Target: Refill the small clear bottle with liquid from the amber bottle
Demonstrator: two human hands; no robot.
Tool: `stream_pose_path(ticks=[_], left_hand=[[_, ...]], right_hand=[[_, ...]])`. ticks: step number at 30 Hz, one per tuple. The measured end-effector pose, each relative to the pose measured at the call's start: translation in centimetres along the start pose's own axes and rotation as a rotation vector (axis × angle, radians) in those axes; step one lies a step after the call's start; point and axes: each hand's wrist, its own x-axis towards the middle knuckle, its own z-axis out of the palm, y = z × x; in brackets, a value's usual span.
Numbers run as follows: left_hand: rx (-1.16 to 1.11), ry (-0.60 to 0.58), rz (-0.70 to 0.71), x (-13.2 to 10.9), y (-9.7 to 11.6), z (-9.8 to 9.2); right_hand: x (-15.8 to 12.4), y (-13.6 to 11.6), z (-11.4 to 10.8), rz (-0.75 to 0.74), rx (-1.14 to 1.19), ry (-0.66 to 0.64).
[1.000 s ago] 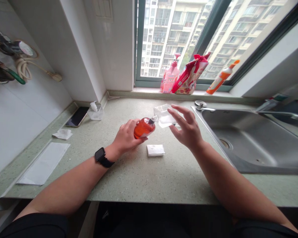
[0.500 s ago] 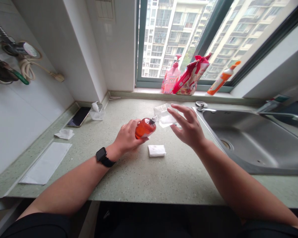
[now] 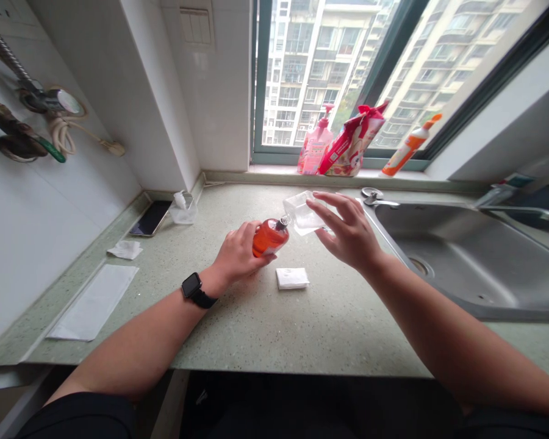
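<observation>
Orange bottle [image 3: 269, 239]: up off the counter and tilted on its side in my grip, narrow neck angled up and to the right, pressed right against a clear plastic pack [image 3: 299, 213]

Left hand [image 3: 238, 251]: closed firmly round the bottle's body, fingers wrapped over the top

Right hand [image 3: 348, 231]: half open, fingers spread and curving over the far end of the pack; from up here I can't tell if I've actually got hold of it

Arms: both reaching forward over the counter, wrists angled in, hands close together, black watch [image 3: 192, 285] on my left wrist

Right below: folded white tissue [image 3: 293, 278] on the speckled green counter [image 3: 256, 323], just in front of the bottle

Off to the sides: steel sink [image 3: 462, 268] on my right, phone [image 3: 150, 218] by the wall on my left

Window sill: pink pump bottle [image 3: 315, 149], red-and-white bag [image 3: 350, 149], orange-and-white bottle [image 3: 405, 149]
</observation>
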Motion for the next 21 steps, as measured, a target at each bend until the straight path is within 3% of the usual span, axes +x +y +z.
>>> stream_pose_path(ticks=[21], left_hand=[[0.022, -0.005, -0.019, 0.00, -0.24, -0.10]], right_hand=[[0.63, -0.12, -0.08, 0.013, -0.004, -0.080]])
